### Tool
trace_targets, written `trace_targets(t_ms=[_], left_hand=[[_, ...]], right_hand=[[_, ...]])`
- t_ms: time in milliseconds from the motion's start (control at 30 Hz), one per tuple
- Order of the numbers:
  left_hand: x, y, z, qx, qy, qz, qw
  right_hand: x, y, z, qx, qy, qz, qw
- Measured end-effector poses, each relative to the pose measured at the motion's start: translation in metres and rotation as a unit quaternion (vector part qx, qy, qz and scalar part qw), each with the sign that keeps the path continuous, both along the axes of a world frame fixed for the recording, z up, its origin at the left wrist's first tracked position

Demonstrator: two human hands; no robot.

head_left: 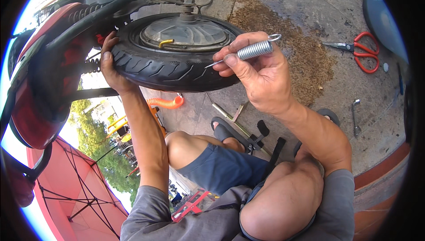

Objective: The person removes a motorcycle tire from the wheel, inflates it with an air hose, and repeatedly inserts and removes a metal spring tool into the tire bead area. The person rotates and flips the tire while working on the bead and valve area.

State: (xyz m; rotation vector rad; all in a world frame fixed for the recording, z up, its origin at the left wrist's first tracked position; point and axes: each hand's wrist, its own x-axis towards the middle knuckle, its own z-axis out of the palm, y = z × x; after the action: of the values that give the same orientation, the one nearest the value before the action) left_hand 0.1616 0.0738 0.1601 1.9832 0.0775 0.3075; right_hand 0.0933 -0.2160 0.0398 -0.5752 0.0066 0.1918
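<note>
A black tyre (177,70) with a grooved tread surrounds a grey metal hub (179,32) on the scooter's wheel. A bent yellow valve stem (166,43) stands out at the hub's near edge. My left hand (111,66) grips the tyre's left side, thumb and fingers closed around the edge. In my right hand (268,79) is a pick with a silver coil-spring handle (256,50) that ends in a loop. Thumb and fingers pinch it, and its thin pointed tip is at the right part of the tread; whether it touches the rubber I cannot tell.
Red-handled scissors (365,51) and a small socket wrench (355,118) lie on the concrete at right. Brown debris (283,33) covers ground beyond the wheel. An orange coiled hose (167,103) and a metal bar (237,121) lie below the tyre. The red scooter body (40,108) fills the left.
</note>
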Motion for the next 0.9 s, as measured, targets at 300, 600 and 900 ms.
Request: trace_targets(t_ms=[300, 600, 900], left_hand=[[0.004, -0.001, -0.001, 0.032, -0.021, 0.004, 0.999], [0.006, -0.009, 0.000, 0.010, -0.019, 0.009, 1.000], [0.008, -0.017, 0.002, 0.042, -0.013, 0.031, 0.999]], right_hand=[[0.000, 0.002, 0.000, -0.010, -0.029, -0.026, 0.999], [0.005, -0.006, 0.001, -0.175, -0.174, -0.092, 0.965], [0.017, -0.002, 0.006, -0.014, -0.029, 0.027, 0.999]])
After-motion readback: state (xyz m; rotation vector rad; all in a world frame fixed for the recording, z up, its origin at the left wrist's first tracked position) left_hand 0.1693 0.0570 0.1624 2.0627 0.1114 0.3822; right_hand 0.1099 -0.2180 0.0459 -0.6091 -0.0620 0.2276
